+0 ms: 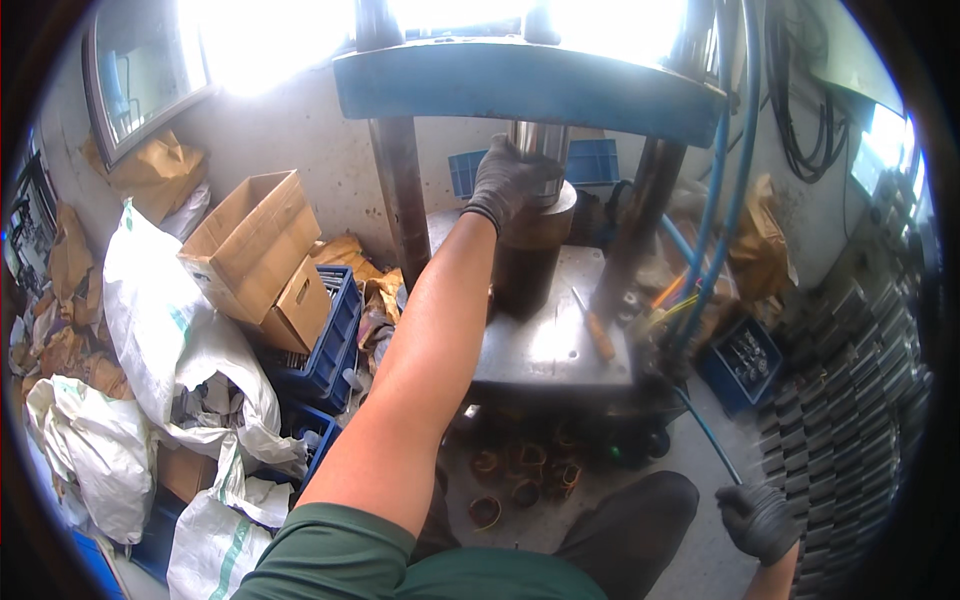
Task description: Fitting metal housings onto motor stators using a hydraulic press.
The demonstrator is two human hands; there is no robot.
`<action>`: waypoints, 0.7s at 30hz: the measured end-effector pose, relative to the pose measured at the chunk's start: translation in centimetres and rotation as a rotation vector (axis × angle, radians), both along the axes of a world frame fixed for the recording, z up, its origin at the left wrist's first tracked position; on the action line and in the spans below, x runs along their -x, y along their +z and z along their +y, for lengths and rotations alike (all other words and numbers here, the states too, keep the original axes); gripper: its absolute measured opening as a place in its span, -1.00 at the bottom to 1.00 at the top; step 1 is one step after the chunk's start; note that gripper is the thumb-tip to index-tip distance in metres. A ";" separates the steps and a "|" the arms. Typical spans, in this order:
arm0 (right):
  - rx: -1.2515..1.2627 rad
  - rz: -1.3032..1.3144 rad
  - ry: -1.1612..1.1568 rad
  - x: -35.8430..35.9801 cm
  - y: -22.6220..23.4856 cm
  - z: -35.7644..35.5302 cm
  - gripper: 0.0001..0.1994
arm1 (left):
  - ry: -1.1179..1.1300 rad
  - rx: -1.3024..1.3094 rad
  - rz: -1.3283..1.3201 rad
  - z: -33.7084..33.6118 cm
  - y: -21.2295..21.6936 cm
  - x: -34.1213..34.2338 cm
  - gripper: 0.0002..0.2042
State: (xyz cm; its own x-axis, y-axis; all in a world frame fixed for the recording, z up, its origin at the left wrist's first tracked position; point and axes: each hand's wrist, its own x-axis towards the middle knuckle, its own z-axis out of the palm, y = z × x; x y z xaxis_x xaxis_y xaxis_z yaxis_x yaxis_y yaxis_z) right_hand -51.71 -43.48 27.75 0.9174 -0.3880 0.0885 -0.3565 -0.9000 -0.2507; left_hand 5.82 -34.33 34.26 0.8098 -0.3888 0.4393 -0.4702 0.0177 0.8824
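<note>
My left hand (503, 182), in a dark grey glove, reaches far forward under the blue crossbeam (530, 90) of a press. Its fingers wrap round a shiny metal cylinder (540, 150). Beneath that cylinder a thick, darker metal cylinder (532, 255) stands upright on the press's steel plate (510, 355). Low on the right, my right hand (760, 522), gloved too, is closed on the near end of a thin blue-green lever (712, 432). The lever slants up toward the press's right side. A screwdriver-like tool (598, 335) with an orange-brown handle lies on the plate.
Steel columns (402, 195) flank the work, and blue hoses (735, 190) hang at right. White sacks (165, 310), cardboard boxes (250, 240) and blue crates (345, 325) crowd the left. Copper-coloured rings (525, 460) lie beneath the press. Stacked metal parts (840, 420) line the right, near a blue bin (742, 362).
</note>
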 end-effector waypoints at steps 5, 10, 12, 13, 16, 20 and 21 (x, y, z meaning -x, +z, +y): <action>-0.036 0.081 0.025 0.0 0.0 -0.3 -0.80 | 0.042 -0.057 0.000 0.2 0.1 -0.1 -0.27; -0.070 -0.117 0.000 -0.5 0.5 0.2 -0.81 | 0.008 -0.009 0.000 0.3 0.0 -0.1 -0.28; 0.002 -0.114 0.034 -0.6 0.5 0.2 -0.82 | 0.015 -0.013 0.003 0.3 0.1 0.0 -0.29; 0.001 -0.114 0.034 -0.5 0.6 0.2 -0.82 | 0.024 -0.019 0.004 0.3 0.2 0.2 -0.30; 0.056 -0.058 0.047 -0.8 1.1 0.1 -0.81 | 0.003 -0.024 0.018 0.6 0.5 0.6 -0.27; 0.395 -0.207 -0.033 -3.1 3.7 -1.7 -0.81 | -0.032 0.068 0.000 -0.7 -0.3 -0.2 -0.20; 0.446 -0.246 -0.038 -4.8 5.1 -2.7 -0.80 | -0.041 0.051 -0.009 -0.8 -0.2 0.2 -0.15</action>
